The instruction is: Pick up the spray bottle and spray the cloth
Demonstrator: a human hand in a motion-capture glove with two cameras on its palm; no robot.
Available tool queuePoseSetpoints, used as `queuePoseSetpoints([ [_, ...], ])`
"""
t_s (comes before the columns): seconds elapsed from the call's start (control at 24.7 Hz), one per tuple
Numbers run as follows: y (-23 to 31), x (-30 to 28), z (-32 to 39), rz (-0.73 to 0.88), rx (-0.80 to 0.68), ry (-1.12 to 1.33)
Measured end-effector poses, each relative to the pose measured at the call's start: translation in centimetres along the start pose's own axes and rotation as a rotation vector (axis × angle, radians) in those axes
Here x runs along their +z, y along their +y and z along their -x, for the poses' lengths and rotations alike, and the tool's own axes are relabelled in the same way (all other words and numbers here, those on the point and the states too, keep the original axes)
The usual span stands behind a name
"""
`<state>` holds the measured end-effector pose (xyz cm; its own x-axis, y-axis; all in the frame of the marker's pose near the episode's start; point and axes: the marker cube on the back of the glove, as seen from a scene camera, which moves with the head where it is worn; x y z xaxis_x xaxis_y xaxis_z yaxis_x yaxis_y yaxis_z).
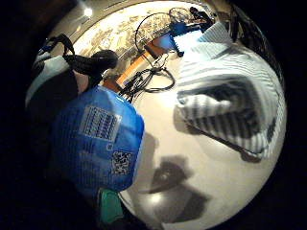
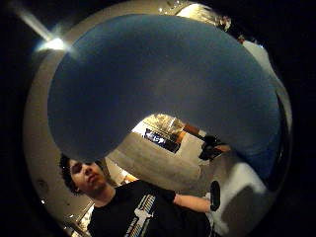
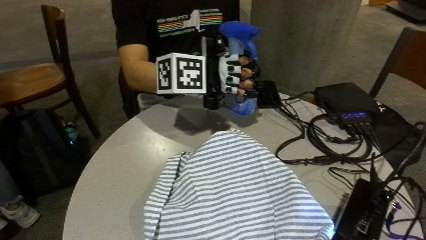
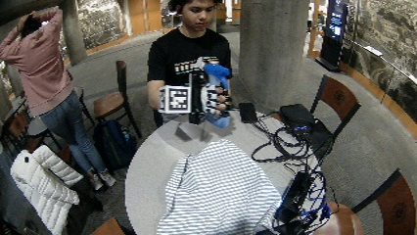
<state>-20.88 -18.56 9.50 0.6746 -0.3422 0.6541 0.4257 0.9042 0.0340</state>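
The gloved right hand holds the blue plastic spray bottle upright above the round grey bench, its grip curled round the bottle's body. The grey-and-white striped cloth lies spread on the bench at six o'clock from the bottle, apart from it. Black cables sprawl at three o'clock.

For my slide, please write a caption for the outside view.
Gloved right hand holds a blue spray bottle above the table, behind a striped cloth.
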Motion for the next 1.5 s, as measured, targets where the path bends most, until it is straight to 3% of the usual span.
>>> queuePoseSetpoints([
  [0.32, -0.8, 6.0, -2.5, 0.072, -0.037, 0.057],
  [0.77, 0.0, 6.8, -4.2, 0.102, 0.066, 0.019],
  [0.97, 2.2, 4.4, -4.5, 0.134, 0.087, 0.107],
  [1.5, 11.3, -8.9, -4.0, -0.044, 0.111, 0.445],
])
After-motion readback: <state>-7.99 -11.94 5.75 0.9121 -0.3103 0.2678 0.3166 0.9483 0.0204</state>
